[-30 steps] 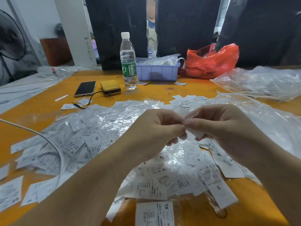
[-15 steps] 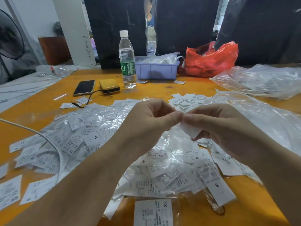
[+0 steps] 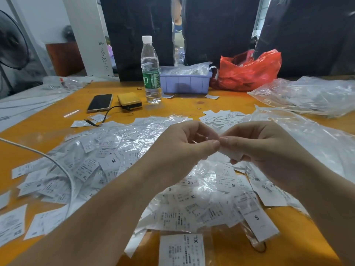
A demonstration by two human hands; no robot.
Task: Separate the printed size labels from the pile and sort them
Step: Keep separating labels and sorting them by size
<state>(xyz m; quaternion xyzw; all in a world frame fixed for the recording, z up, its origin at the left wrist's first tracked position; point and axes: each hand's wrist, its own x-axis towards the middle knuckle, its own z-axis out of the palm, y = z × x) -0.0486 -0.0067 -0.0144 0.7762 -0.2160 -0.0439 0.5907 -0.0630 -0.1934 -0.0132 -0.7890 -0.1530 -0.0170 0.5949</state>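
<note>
My left hand (image 3: 184, 148) and right hand (image 3: 263, 148) meet thumb tip to thumb tip above the pile (image 3: 119, 162). Both are curled and narrow, pinching one small white label (image 3: 233, 154) between them; most of it pokes out below my right thumb, and I cannot read its size. My left fingers fold in toward the palm, my right fingers wrap under the label.

Straight beneath my hands the pile spreads across the orange table (image 3: 46, 121), labels mixed with crinkled clear plastic. Some letters show: an XS label (image 3: 190, 182), an M label (image 3: 228, 179), an S label (image 3: 257, 217) near my right forearm, and an XL label (image 3: 182, 250) at the near edge. A white cable (image 3: 48, 158) curves over the left part of the pile.

Just beyond my hands lies a small loose stack (image 3: 221, 117) of labels, apart from the main heap. To the right sit clear bags (image 3: 307, 95). Farther back stand a water bottle (image 3: 150, 72), a blue bin (image 3: 185, 82) holding plastic-wrapped stuff, and a red bag (image 3: 249, 72). Left of the bottle lie a yellow case (image 3: 129, 100) and a phone (image 3: 99, 103), face up.
</note>
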